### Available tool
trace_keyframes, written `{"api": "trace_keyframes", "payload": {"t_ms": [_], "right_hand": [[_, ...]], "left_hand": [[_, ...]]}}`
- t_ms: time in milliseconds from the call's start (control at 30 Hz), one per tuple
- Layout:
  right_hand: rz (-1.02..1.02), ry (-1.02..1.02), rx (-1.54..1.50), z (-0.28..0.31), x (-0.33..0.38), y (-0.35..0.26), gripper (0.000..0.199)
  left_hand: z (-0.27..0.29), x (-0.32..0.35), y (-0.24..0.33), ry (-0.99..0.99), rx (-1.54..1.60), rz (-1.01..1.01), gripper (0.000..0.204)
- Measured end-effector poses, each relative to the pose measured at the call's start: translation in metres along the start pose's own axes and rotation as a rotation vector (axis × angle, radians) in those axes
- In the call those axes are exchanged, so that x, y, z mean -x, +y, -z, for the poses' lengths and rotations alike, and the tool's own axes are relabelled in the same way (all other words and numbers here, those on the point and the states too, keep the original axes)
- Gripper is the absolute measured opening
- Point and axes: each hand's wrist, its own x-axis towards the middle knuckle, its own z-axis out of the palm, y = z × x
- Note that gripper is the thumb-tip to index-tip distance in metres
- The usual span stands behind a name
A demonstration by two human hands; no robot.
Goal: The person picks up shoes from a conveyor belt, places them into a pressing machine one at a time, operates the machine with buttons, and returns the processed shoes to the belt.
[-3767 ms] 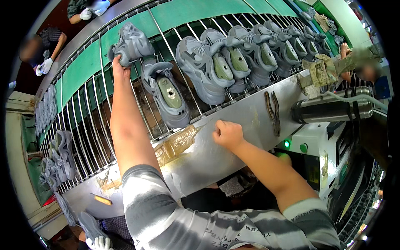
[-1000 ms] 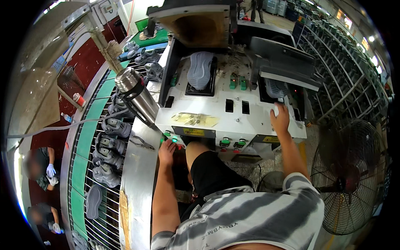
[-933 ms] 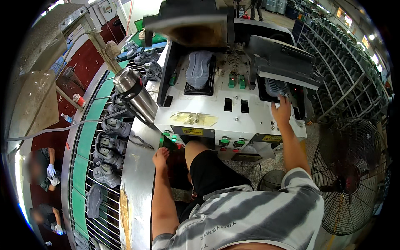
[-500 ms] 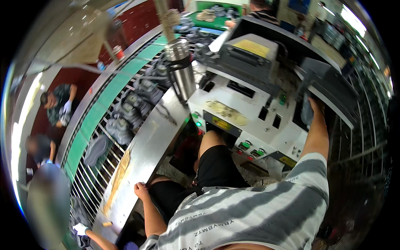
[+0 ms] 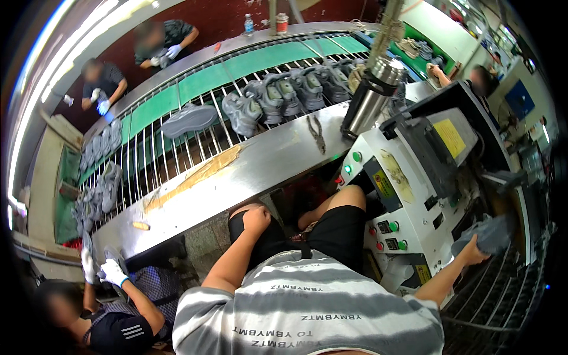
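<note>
Off to the right, my right hand (image 5: 471, 252) grips a grey shoe (image 5: 494, 235), blurred by motion, beside the open side of a white machine (image 5: 393, 198). Part of the shoe merges with the dark background. My left hand (image 5: 257, 220) lies on my left thigh, its fingers curled in and nothing visible in them. Green and red buttons (image 5: 393, 226) sit on the machine's near panel. Ahead of me, a row of grey shoes (image 5: 284, 94) stands on the conveyor rack, and one grey shoe (image 5: 189, 120) lies apart from them.
A steel ledge (image 5: 236, 177) runs between me and the green-belted conveyor (image 5: 204, 78). Pliers (image 5: 316, 135) and a steel flask (image 5: 376, 97) are on it. Co-workers wearing gloves stand across the conveyor; another with white gloves (image 5: 112, 272) handles shoes at lower left.
My right hand has come out of the machine's right side with the grey shoe. My left hand has gone from the ledge's edge to my thigh. The view has turned left.
</note>
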Motion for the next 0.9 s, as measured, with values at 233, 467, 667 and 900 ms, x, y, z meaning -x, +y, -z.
{"api": "trace_keyframes", "payload": {"t_ms": [233, 467, 667, 900], "right_hand": [[-0.46, -0.212, -0.792, 0.045, 0.072, 0.022, 0.07], [-0.867, -1.366, -1.31, 0.094, 0.242, -0.176, 0.067], [-0.613, -2.291, -1.278, 0.104, 0.422, -0.35, 0.06], [0.379, -2.848, -0.845, 0.11, 0.563, -0.437, 0.049]], "left_hand": [[0.012, 0.005, 0.022, -0.408, 0.465, 0.069, 0.027], [0.082, 0.009, 0.143, -0.61, 1.259, -0.468, 0.076], [0.106, -0.019, 0.064, -0.22, 2.083, 0.357, 0.052], [0.15, -0.027, -0.092, 0.63, 1.264, 0.468, 0.048]]}}
